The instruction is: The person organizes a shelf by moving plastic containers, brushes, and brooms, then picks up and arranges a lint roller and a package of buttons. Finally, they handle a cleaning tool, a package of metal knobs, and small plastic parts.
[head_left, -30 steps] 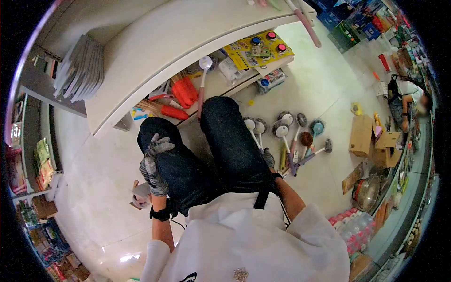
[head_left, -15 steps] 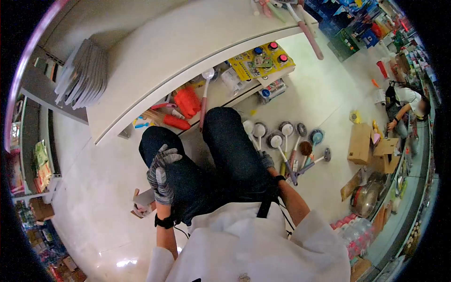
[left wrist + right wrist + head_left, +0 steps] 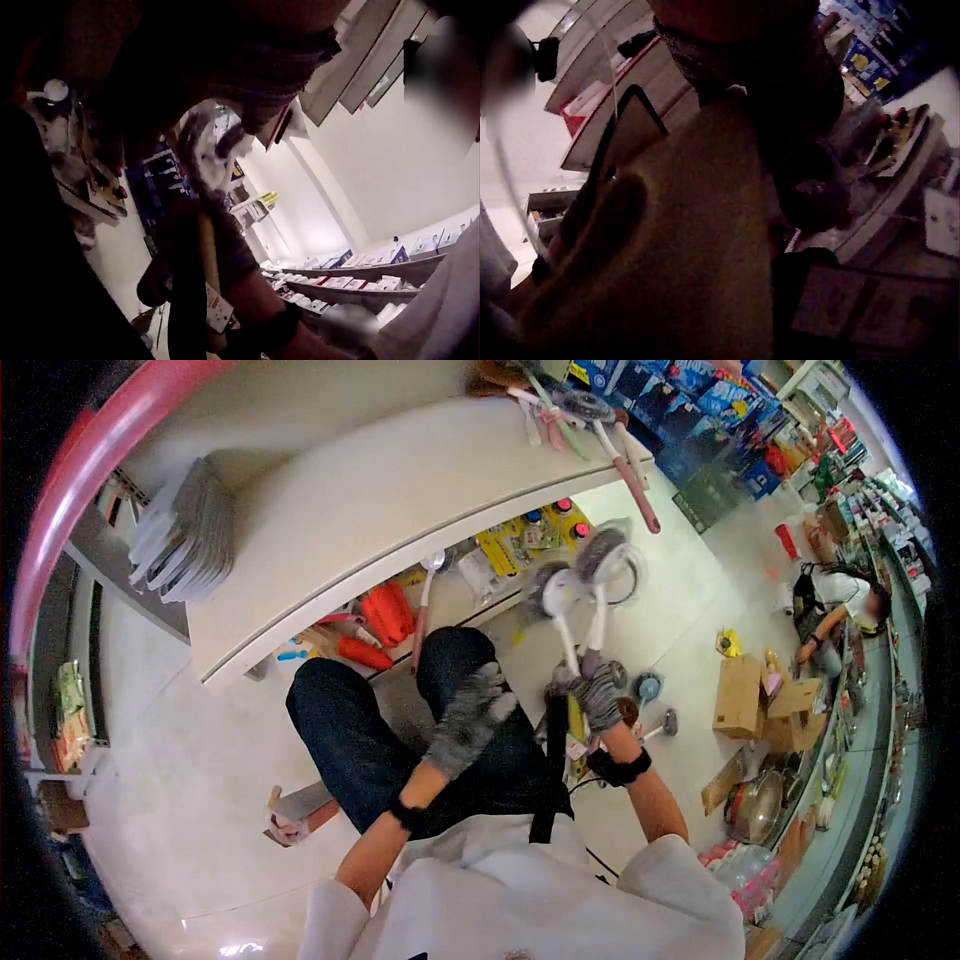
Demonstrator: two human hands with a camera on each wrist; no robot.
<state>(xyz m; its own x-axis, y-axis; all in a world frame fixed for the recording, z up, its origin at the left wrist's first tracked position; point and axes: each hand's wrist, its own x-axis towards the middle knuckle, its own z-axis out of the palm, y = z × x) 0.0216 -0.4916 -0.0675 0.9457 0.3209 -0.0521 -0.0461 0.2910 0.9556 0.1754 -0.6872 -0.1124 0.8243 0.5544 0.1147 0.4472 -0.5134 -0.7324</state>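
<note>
My gloved right hand grips the handles of two long-handled pot scrubbers, raised between my knees and the shelf. Their white shafts point away from me, and their round dark heads are blurred. My gloved left hand is over my right thigh with its fingers extended and nothing in them. Beyond the right hand, on the floor, lie a blue-headed scrubber and a smaller dark-headed one. Another white-headed scrubber leans at the low shelf by my knees. Both wrist views are dark.
A white shelf spans the front, with more scrubbers at its right end. Red brushes and yellow packs sit on the level below. Cardboard boxes stand to the right, near another person.
My right hand has lifted two scrubbers from the group on the floor. My left hand has moved right, from the left thigh to over the right thigh.
</note>
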